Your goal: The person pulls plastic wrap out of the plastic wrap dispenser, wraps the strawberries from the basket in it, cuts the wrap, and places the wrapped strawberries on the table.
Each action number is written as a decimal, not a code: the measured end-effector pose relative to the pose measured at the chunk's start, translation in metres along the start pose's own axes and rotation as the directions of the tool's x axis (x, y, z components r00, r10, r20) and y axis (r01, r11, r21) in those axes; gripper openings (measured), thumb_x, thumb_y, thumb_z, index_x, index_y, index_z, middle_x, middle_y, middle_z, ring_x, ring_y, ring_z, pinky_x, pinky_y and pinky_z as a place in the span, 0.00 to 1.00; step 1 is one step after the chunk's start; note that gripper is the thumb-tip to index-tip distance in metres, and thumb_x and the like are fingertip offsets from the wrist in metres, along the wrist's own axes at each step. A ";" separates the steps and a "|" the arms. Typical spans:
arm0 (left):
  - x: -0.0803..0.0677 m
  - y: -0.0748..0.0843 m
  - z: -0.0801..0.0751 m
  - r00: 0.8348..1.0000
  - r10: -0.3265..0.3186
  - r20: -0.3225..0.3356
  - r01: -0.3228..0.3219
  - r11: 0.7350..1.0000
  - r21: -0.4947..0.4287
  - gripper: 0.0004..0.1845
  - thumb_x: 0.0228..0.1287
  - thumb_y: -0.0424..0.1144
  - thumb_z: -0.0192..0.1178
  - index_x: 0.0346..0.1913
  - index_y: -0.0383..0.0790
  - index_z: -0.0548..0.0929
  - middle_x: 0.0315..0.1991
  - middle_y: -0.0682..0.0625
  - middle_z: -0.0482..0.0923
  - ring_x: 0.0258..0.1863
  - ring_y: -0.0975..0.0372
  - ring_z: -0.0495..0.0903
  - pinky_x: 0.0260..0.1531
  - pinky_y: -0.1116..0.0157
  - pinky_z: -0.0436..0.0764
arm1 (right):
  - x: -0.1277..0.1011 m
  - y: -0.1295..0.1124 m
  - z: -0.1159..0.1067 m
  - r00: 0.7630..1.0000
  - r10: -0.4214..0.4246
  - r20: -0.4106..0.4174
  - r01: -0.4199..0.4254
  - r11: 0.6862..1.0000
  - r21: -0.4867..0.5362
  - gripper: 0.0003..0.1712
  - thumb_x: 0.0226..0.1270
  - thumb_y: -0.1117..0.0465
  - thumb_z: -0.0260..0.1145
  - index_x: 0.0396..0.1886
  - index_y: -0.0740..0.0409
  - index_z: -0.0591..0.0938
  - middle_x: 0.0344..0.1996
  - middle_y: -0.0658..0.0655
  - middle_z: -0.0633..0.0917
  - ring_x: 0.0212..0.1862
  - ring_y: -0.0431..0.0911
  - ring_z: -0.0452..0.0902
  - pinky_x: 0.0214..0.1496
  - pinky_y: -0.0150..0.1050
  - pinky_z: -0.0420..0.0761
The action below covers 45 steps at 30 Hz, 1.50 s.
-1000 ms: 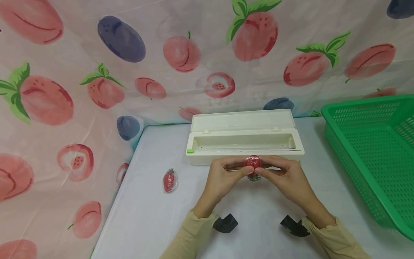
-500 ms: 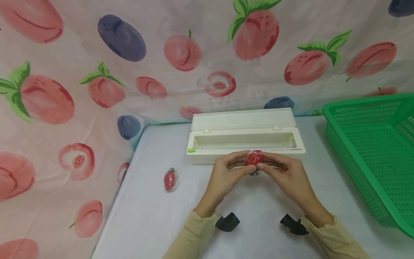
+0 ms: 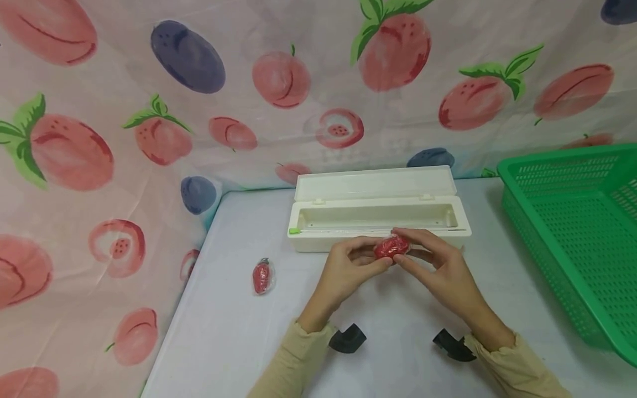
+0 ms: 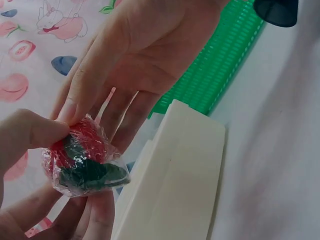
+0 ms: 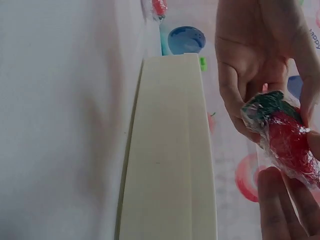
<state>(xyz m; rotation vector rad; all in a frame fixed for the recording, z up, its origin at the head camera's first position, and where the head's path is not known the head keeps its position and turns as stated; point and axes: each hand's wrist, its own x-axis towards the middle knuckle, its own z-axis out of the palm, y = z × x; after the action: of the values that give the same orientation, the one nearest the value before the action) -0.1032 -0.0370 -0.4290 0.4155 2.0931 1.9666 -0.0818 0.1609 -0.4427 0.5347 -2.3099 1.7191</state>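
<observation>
A red strawberry (image 3: 390,247) wrapped in clear plastic film is held between both hands, in front of a long white box. My left hand (image 3: 345,268) pinches one end with thumb and fingers, while my right hand (image 3: 440,268) grips the other side. In the left wrist view, the wrapped strawberry (image 4: 87,160) shows its dark green leaves under crinkled film. The right wrist view also shows the wrapped strawberry (image 5: 287,137) between the fingers of both hands. A second film-wrapped strawberry (image 3: 261,277) lies on the table to the left.
Behind the hands stands the white box (image 3: 318,243), its lid (image 3: 375,185) raised, with a green slider (image 3: 294,231) on its front rim. A green plastic basket (image 3: 547,254) stands at the right. Fruit-patterned cloth (image 3: 298,127) hangs behind the white table (image 3: 214,342).
The strawberry has turned between the fingers, from upright with leaves toward me to lying sideways. My right fingers have shifted over its far side. The other strawberry and box stay put.
</observation>
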 end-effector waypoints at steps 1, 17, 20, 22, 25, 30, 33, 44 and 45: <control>0.000 0.001 -0.001 1.000 0.003 0.000 -0.003 1.000 0.006 0.19 0.58 0.32 0.72 0.54 0.37 0.84 0.49 0.43 0.84 0.44 0.61 0.85 0.45 0.68 0.85 | 0.000 0.000 0.001 1.000 -0.009 0.002 0.009 1.000 0.001 0.29 0.62 0.72 0.71 0.64 0.56 0.78 0.57 0.56 0.82 0.55 0.35 0.79 0.55 0.26 0.79; 0.000 0.009 -0.002 0.994 0.025 -0.110 -0.034 0.996 -0.085 0.21 0.57 0.31 0.72 0.55 0.36 0.82 0.49 0.44 0.82 0.43 0.59 0.85 0.44 0.66 0.85 | -0.004 0.001 0.006 0.996 0.081 0.036 -0.084 0.992 0.097 0.22 0.62 0.69 0.71 0.57 0.61 0.79 0.50 0.57 0.83 0.49 0.40 0.82 0.49 0.32 0.84; 0.000 0.008 -0.001 0.992 0.023 -0.121 -0.034 0.995 -0.094 0.20 0.57 0.31 0.72 0.54 0.36 0.82 0.48 0.44 0.82 0.44 0.58 0.85 0.43 0.66 0.85 | -0.005 0.001 0.008 0.996 0.080 0.041 -0.084 0.991 0.108 0.22 0.62 0.69 0.72 0.55 0.61 0.78 0.49 0.57 0.84 0.48 0.39 0.83 0.48 0.32 0.84; -0.001 0.008 0.000 0.992 0.022 -0.126 -0.035 0.995 -0.097 0.19 0.57 0.31 0.72 0.52 0.34 0.83 0.48 0.44 0.82 0.44 0.58 0.85 0.44 0.65 0.85 | -0.006 0.002 0.011 0.996 0.084 0.039 -0.088 0.990 0.114 0.21 0.61 0.69 0.72 0.54 0.61 0.78 0.47 0.57 0.84 0.48 0.39 0.83 0.48 0.32 0.84; -0.001 0.007 0.000 0.992 0.022 -0.124 -0.035 0.994 -0.099 0.17 0.57 0.31 0.72 0.50 0.33 0.84 0.46 0.45 0.82 0.45 0.58 0.86 0.44 0.64 0.85 | -0.007 0.003 0.013 0.995 0.089 0.051 -0.095 0.988 0.121 0.20 0.61 0.68 0.72 0.53 0.61 0.78 0.46 0.56 0.85 0.47 0.39 0.84 0.48 0.33 0.85; 0.000 0.007 -0.001 0.994 0.023 -0.105 -0.032 0.995 -0.090 0.15 0.57 0.32 0.72 0.48 0.33 0.85 0.44 0.46 0.83 0.40 0.58 0.87 0.42 0.65 0.85 | -0.007 0.001 0.011 0.993 0.102 0.053 -0.106 0.992 0.068 0.20 0.64 0.65 0.71 0.55 0.59 0.78 0.49 0.55 0.84 0.50 0.37 0.81 0.49 0.30 0.83; 0.000 0.006 -0.002 0.997 0.020 -0.079 -0.027 0.996 -0.087 0.15 0.58 0.31 0.71 0.49 0.32 0.85 0.44 0.45 0.82 0.39 0.57 0.88 0.42 0.65 0.85 | -0.007 0.000 0.010 0.993 0.103 0.056 -0.107 0.992 0.065 0.24 0.65 0.65 0.70 0.60 0.58 0.77 0.53 0.56 0.82 0.53 0.36 0.79 0.51 0.28 0.82; -0.001 0.002 -0.004 0.999 0.005 -0.054 -0.009 0.998 -0.068 0.21 0.58 0.33 0.72 0.55 0.38 0.83 0.49 0.45 0.84 0.45 0.57 0.86 0.44 0.63 0.85 | -0.006 -0.002 0.009 0.997 0.071 -0.006 -0.070 0.994 0.081 0.25 0.65 0.70 0.68 0.61 0.66 0.78 0.52 0.62 0.83 0.51 0.34 0.81 0.48 0.29 0.83; 0.000 0.002 -0.004 0.999 0.008 -0.048 -0.012 0.998 -0.069 0.21 0.58 0.33 0.72 0.55 0.38 0.84 0.49 0.45 0.84 0.46 0.57 0.86 0.45 0.63 0.85 | -0.006 -0.002 0.009 0.998 0.069 -0.011 -0.068 0.994 0.085 0.25 0.64 0.70 0.68 0.61 0.66 0.78 0.52 0.62 0.83 0.50 0.34 0.81 0.48 0.29 0.83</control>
<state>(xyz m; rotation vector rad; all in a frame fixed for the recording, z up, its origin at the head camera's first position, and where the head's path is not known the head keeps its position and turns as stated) -0.1042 -0.0408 -0.4272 0.3702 2.0481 2.0669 -0.0751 0.1527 -0.4453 0.4615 -2.2794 1.8534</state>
